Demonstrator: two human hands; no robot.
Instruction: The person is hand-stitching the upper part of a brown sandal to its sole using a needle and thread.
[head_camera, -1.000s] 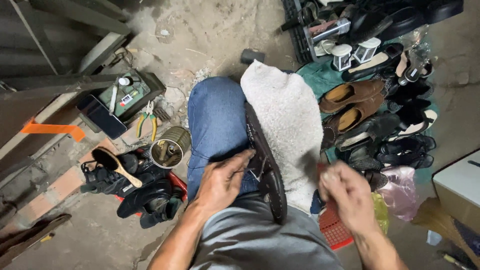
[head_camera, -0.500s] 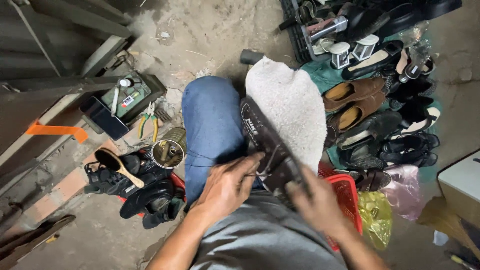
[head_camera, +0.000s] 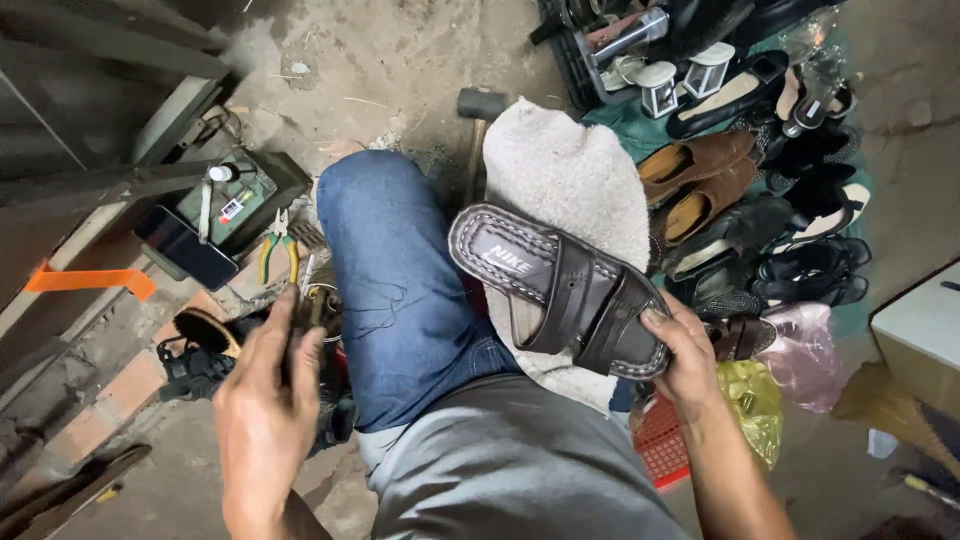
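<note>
right hand (head_camera: 690, 355): grip closed on heel end of dark brown sandal (head_camera: 560, 290), frame centre, over the knee
left hand (head_camera: 265, 400): lower left, fingers curled round thin tool (head_camera: 300, 325), contents unclear

Taking the blue-jeaned knee (head_camera: 400, 280) as landmark: to its left, on the ground, lies a dark phone (head_camera: 187, 248) with a blank black rectangular screen. Just beyond the phone sits a green box (head_camera: 240, 200) carrying a small white-and-red label (head_camera: 232, 209). Far right of the knee stands a pale cardboard box (head_camera: 920, 340), partly cut off by the picture's edge.
</note>
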